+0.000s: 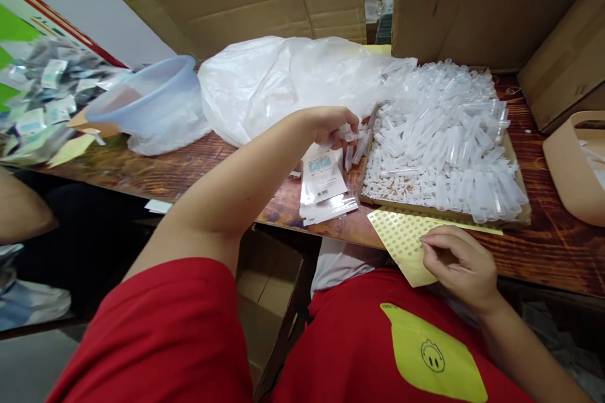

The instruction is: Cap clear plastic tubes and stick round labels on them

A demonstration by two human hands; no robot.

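A person's left hand (333, 126) is pinching a small clear plastic tube (352, 136) beside the shallow cardboard tray (513, 167) heaped with such tubes, while the right hand (460, 264) is fingering a yellow dotted sticker sheet (401, 239), apparently peeling a label.

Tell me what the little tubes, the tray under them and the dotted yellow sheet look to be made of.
Tubes: clear plastic, glossy and see-through.
Tray: brown cardboard, going by its matte, raw-looking edge.
Dotted yellow sheet: likely paper, perhaps a sticker sheet; thin, matte, bending over the table edge under the right hand.
Left hand holds a few tubes.
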